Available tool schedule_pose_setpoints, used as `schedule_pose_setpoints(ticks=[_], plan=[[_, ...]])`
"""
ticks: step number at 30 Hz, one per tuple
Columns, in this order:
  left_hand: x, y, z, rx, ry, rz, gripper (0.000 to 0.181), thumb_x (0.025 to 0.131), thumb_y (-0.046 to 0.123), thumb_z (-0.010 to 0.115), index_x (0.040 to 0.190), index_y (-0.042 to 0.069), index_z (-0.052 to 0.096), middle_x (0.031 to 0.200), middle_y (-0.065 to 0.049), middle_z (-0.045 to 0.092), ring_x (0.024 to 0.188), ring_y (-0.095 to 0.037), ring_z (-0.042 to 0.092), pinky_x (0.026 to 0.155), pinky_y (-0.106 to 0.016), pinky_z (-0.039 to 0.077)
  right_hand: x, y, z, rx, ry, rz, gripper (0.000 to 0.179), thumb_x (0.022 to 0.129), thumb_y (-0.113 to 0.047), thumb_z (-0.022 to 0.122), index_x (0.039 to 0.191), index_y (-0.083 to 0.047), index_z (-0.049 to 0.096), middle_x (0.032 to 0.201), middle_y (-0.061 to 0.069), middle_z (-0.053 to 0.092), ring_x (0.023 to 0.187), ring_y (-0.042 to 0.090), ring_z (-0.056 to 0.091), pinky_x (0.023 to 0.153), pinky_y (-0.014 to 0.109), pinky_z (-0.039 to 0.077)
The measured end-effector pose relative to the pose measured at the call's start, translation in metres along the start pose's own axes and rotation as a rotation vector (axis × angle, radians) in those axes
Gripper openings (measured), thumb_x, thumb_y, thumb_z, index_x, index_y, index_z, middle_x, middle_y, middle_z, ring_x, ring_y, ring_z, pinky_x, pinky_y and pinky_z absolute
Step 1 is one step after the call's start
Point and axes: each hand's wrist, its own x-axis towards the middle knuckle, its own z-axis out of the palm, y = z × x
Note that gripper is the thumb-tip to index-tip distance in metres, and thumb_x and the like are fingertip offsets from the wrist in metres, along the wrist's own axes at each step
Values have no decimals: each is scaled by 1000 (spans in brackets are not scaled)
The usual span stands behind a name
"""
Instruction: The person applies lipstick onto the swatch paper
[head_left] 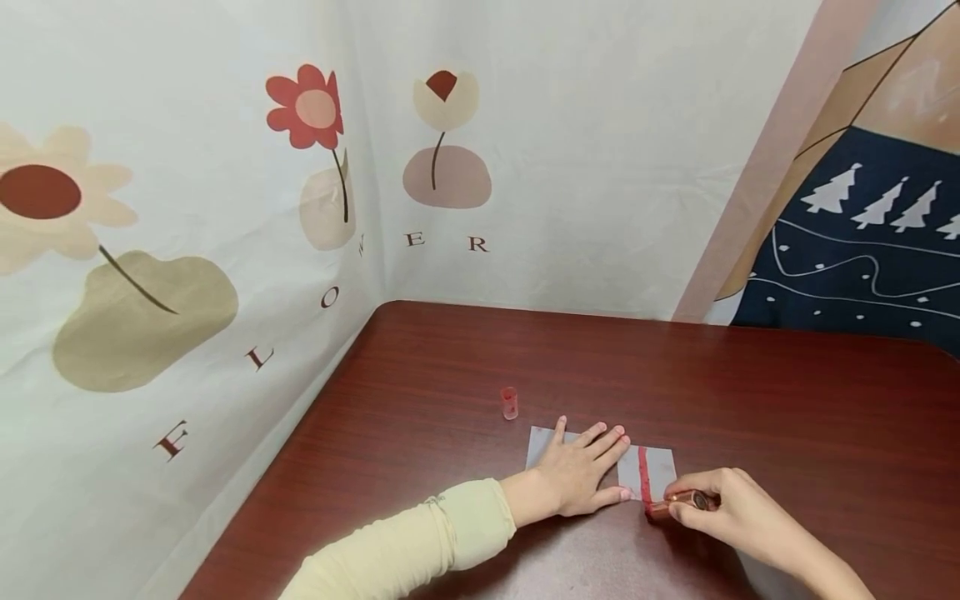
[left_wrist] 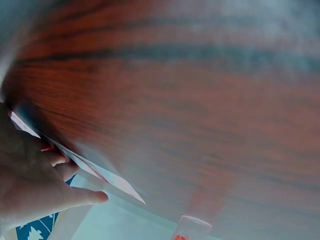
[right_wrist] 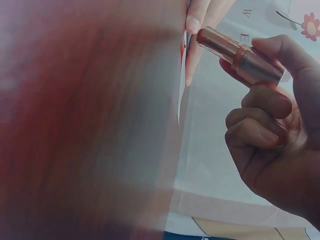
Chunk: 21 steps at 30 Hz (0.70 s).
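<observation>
A small white sheet of paper [head_left: 662, 468] lies on the table, with a red streak [head_left: 642, 471] running down its right part. My left hand [head_left: 576, 473] rests flat on the paper with its fingers spread, hiding the middle of the sheet. My right hand [head_left: 738, 510] pinches a lipstick [right_wrist: 245, 59] with a metallic copper-coloured case between thumb and fingers. In the head view the lipstick's red tip is at the lower end of the streak, by the paper's near edge. A clear cap [head_left: 510, 403] with red smears inside stands beyond the paper's left end.
The dark reddish-brown wooden table [head_left: 420, 375] has a rounded far corner. A pale curtain [head_left: 585, 167] with printed flowers and letters hangs along its left and far sides. Farther right, a dark blue printed cloth [head_left: 847, 258] shows white trees.
</observation>
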Motion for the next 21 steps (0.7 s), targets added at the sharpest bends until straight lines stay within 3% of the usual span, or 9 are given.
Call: schedule_pose_setpoints(ticks=[3,7,9,14,17,21], plan=[[-1,0,-2,-7,-7,3,70,91,67,17,150,30,17,153,14,13,139,-6,13,107,-50,18,-6,-3,-3,2,10,43,7,84,-14,67,89,-12,71,74,-18,61,60,-2,47,50,21,40],[1,1,-6,-48,-26,12,69,92,65,24,149,27,21,153,12,16,139,-8,15,107,-51,18,-11,-7,-7,-21,49,39,9,85,-16,67,91,-10,71,65,-19,54,55,-2,42,46,20,37],[2,1,-8,-84,-42,13,69,92,64,29,149,26,22,153,11,17,139,-9,15,107,-51,17,-11,-9,-9,-40,71,19,11,85,-17,68,91,-9,71,62,-19,52,54,-2,41,45,19,35],[2,-5,-10,-227,-67,24,73,92,58,40,151,23,14,153,10,18,139,-8,13,106,-53,15,-10,-16,-15,-34,39,60,19,88,-20,65,99,-6,71,71,-15,60,57,-1,43,47,20,37],[0,-11,-13,-317,-1,48,69,95,48,42,151,20,12,152,7,21,139,-9,11,106,-54,14,-10,-21,-18,-11,22,90,25,90,-21,63,105,-3,69,77,-11,64,57,0,46,46,21,39],[-5,-19,-27,-426,190,90,51,97,31,41,145,19,34,147,6,34,137,-10,21,107,-53,16,-9,-28,-21,-1,35,101,28,91,-23,61,109,-2,66,67,-10,62,52,4,49,45,22,40]])
